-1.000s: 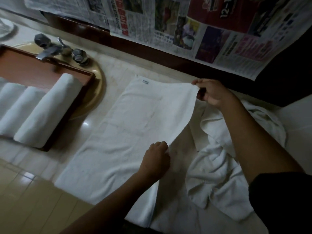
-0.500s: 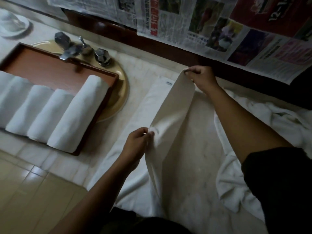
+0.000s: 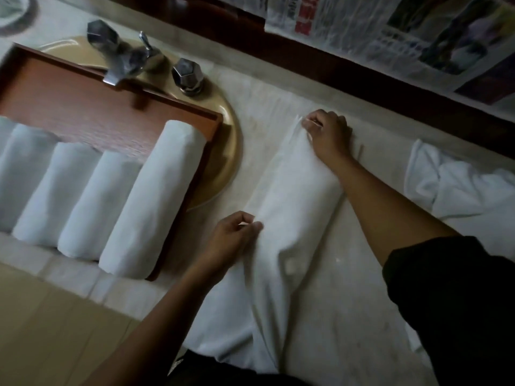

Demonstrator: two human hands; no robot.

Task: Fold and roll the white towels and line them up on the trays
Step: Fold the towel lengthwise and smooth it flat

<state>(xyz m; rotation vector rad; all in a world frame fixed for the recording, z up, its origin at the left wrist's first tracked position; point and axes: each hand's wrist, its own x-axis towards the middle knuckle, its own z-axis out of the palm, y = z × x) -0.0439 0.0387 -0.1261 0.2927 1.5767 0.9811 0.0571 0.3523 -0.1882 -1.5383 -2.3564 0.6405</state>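
Rolls (image 3: pixel 150 204) number five; left hand (image 3: pixel 231 240), right hand (image 3: pixel 328 135) pinch one towel (image 3: pixel 295 196).

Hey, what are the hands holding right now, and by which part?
Both pinch the folded white towel: the right hand at its far corner, the left hand on its left edge, midway along.

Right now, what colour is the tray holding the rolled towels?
Reddish-brown wood; the tray shows best in the head view.

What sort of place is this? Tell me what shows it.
Probably a bathroom vanity, perhaps a hotel's: a faucet over a sink set in a counter, and rolled towels lined on a tray.
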